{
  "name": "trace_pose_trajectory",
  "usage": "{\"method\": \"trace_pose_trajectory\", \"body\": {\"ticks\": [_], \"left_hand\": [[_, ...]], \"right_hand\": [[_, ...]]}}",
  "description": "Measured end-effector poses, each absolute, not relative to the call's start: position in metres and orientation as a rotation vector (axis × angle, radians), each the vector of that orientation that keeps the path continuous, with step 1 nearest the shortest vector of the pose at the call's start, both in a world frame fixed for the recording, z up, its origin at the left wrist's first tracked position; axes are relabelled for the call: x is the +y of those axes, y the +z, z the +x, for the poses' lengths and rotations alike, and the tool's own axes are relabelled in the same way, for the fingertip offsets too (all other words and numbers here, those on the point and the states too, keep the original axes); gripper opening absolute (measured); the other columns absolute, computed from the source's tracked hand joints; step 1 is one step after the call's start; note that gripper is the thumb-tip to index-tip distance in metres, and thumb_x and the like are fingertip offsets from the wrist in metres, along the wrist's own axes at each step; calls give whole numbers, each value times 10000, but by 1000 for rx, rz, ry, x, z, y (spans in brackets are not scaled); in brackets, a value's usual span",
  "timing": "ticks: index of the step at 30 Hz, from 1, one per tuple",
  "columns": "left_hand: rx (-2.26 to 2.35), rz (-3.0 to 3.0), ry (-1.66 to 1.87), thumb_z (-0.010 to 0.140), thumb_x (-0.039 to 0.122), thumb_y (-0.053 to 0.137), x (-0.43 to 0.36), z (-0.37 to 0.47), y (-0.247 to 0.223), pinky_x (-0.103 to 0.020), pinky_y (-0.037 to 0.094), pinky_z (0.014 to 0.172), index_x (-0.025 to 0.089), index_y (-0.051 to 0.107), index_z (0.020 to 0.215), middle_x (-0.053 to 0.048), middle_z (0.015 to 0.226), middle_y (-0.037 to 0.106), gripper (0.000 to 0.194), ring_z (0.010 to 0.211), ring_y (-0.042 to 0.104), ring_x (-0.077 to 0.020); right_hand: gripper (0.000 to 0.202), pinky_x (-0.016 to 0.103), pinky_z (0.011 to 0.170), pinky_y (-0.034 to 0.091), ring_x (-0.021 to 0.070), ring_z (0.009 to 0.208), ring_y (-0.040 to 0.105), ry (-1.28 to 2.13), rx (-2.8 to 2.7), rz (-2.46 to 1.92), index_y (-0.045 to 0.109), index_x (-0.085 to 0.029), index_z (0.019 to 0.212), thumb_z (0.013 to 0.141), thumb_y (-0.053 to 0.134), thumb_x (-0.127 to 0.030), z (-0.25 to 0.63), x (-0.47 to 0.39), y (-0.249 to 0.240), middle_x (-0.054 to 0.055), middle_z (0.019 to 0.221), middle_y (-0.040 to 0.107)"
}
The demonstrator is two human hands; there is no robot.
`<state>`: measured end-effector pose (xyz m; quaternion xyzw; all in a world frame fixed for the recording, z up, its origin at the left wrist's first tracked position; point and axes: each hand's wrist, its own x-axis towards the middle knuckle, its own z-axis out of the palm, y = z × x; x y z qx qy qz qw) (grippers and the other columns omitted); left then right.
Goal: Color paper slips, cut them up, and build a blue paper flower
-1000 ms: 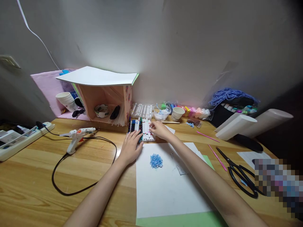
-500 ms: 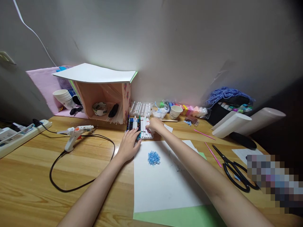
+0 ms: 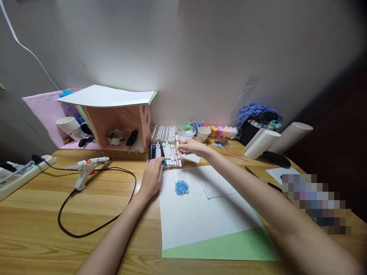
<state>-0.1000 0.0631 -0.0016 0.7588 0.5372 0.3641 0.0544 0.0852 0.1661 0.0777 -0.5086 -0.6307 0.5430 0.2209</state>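
Head view: see a white marker [image 3: 177, 142] near the far edge of the table [image 3: 34, 229], apparently pinched by the nearer right hand [image 3: 189, 146], left of its fingertips, long axis toward that edge. Note left hand [image 3: 152, 175], loosely extended, on the marker row [image 3: 169, 153].

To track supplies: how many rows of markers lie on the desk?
2: the front row by the left hand, the back row behind it, near the wall. More may be hidden.

Slim white and dark markers [image 3: 169, 152] beyond white paper sheet [image 3: 183, 221]: some near ends hidden under left hand [image 3: 153, 176]. White plastic power strip [image 3: 25, 178] left of sheet: edge-cut.
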Motion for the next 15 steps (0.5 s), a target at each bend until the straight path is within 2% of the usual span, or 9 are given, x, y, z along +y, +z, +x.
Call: {"method": "trace_pose_trajectory", "body": {"ticks": [1,3,8,11,13,15], "left_hand": [[1636,2288,1111,964,247,302,57,-92,6,-433,415,959,156,531,1162,-129,1161,604,316,1116,531,-235],[1541,2197,1067,971,309,327,41,-71,23,-368,451,877,169,569,1055,-94,1059,633,292,1013,571,-214],[1249,2091,638,941,393,422,3,-14,53,-293,457,705,197,582,946,-23,890,652,253,810,600,-182],[1195,2189,527,962,351,381,-3,5,52,-277,442,661,192,575,867,-15,848,645,268,765,595,-170],[1262,2379,564,973,293,349,0,11,48,-298,442,691,180,575,943,-50,925,642,254,817,590,-188],[1306,2671,630,967,231,353,6,12,43,-338,431,773,165,528,1117,-103,1091,609,240,959,564,-227]], "right_hand": [[84,281,718,526,147,724,634,1526,-1707,-1357,614,-114,769,829,593,-170,100,151,80,73,772,673],[43,255,735,519,110,710,632,1557,-1623,-1278,589,-145,840,831,560,-175,129,118,81,50,819,688],[247,286,741,505,134,763,630,1690,-1307,-1065,584,-177,909,746,694,-326,186,43,66,70,950,679],[282,285,720,484,139,745,593,1655,-1323,-1102,610,-182,939,785,645,-416,204,21,49,49,869,639],[305,265,664,460,134,684,545,1603,-1411,-1149,622,-178,915,813,591,-465,214,13,40,10,728,568],[327,246,560,418,122,574,475,1640,-1533,-1207,615,-183,912,847,524,-490,223,7,37,-30,615,470]]}}
